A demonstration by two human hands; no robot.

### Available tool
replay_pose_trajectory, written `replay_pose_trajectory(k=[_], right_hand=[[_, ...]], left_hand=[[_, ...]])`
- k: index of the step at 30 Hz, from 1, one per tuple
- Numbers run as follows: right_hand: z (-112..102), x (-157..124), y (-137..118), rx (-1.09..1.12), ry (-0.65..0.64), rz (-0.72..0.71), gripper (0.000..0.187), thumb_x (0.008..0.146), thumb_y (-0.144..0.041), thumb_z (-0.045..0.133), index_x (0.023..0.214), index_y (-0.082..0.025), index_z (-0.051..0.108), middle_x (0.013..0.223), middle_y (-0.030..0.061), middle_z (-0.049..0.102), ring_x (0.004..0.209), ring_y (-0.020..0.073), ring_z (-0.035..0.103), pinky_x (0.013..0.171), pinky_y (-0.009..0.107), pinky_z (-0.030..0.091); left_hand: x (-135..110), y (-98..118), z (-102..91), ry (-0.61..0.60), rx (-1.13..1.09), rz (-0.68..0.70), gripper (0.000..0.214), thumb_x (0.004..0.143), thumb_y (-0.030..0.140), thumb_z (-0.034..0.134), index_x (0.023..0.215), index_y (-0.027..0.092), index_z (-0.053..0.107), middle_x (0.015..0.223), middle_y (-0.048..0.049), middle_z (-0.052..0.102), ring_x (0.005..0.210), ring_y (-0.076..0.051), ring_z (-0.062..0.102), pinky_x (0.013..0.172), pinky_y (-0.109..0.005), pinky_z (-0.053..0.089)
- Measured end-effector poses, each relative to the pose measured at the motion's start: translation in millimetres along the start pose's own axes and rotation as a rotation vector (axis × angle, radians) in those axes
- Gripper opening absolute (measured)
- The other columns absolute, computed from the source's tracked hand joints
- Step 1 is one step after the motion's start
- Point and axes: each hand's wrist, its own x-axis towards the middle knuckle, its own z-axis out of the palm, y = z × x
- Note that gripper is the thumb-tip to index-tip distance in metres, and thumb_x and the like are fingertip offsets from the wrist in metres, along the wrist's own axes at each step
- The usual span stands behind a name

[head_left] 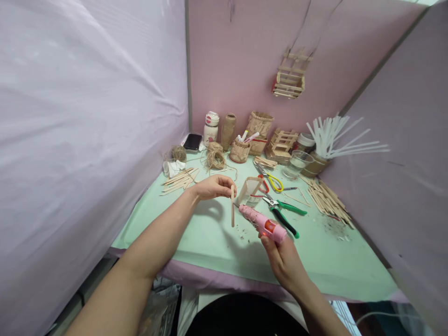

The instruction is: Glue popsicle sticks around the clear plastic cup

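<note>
The left hand (pixel 215 186) pinches a craft stick (pixel 233 212) by its far end, thumb and fingers closed on it, so most of its length hangs free above the table (pixel 217 252); that seems meant to leave its surface open to the nozzle. The right hand (pixel 285 261) is wrapped around the grip of a pink hot glue gun (pixel 257 218), aiming it left and far; the nozzle is just beside the stick, though I cannot tell whether they touch. A small upright stand (pixel 249 190) is just beyond the gun, perhaps kept there for easy reach. To its right lie yellow-handled scissors (pixel 275 183) and green-handled cutters (pixel 289 206), apparently parked within reach. The 2 piles of loose sticks, left (pixel 180 182) and right (pixel 329 200), flank the working space. At far right, white glue sticks (pixel 331 135) stand bunched in a pot, probably to keep them together.
</note>
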Motion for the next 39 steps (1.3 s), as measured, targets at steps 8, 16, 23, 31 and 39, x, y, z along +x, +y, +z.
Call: replay_pose_trajectory(k=[8, 16, 23, 31, 39], right_hand=[[-2, 1, -4, -0.006, -0.049, -0.007, 0.050, 0.097, -0.052, 0.035, 0.131, -0.024, 0.058, 0.099, 0.0109, 0.066, 0.097, 0.0285, 0.061, 0.088, 0.040, 0.050], [-1, 1, 1, -0.059, -0.028, -0.031, 0.049, 0.097, -0.051, 0.036, 0.129, -0.023, 0.060, 0.096, 0.0109, 0.067, 0.092, 0.0277, 0.063, 0.083, 0.040, 0.052], [-6, 0, -3, -0.044, -0.082, -0.071, 0.049, 0.099, -0.044, 0.036, 0.142, -0.026, 0.049, 0.115, 0.0106, 0.067, 0.108, 0.0287, 0.061, 0.092, 0.042, 0.051], [-8, 1, -8, -0.029, -0.141, -0.085, 0.048, 0.099, -0.040, 0.036, 0.145, -0.028, 0.045, 0.131, 0.0084, 0.062, 0.119, 0.0290, 0.057, 0.100, 0.044, 0.048], [-7, 1, -8, -0.056, -0.117, -0.087, 0.046, 0.099, -0.038, 0.037, 0.141, -0.027, 0.051, 0.120, 0.0090, 0.067, 0.113, 0.0279, 0.061, 0.095, 0.042, 0.051]], left_hand=[[-2, 4, -1.4, 0.048, -0.004, 0.023, 0.038, 0.050, 0.030, 0.093, 0.072, 0.010, 0.070, 0.071, -0.0050, 0.070, 0.065, -0.011, 0.064, 0.067, -0.024, 0.051], [-1, 2, -2.5, 0.053, 0.004, 0.035, 0.038, 0.051, 0.031, 0.093, 0.072, 0.010, 0.069, 0.072, -0.0050, 0.070, 0.066, -0.011, 0.064, 0.068, -0.024, 0.050], [-2, 4, -6.8, 0.109, -0.031, 0.076, 0.039, 0.051, 0.030, 0.093, 0.074, 0.010, 0.069, 0.072, -0.0040, 0.070, 0.068, -0.010, 0.065, 0.070, -0.024, 0.050], [-2, 5, -8.9, 0.117, -0.043, 0.092, 0.037, 0.053, 0.029, 0.092, 0.075, 0.010, 0.070, 0.073, -0.0041, 0.070, 0.068, -0.010, 0.065, 0.069, -0.023, 0.050], [-2, 5, -10.9, 0.116, -0.042, 0.108, 0.035, 0.055, 0.028, 0.091, 0.076, 0.010, 0.070, 0.074, -0.0050, 0.071, 0.069, -0.011, 0.065, 0.072, -0.025, 0.051]])
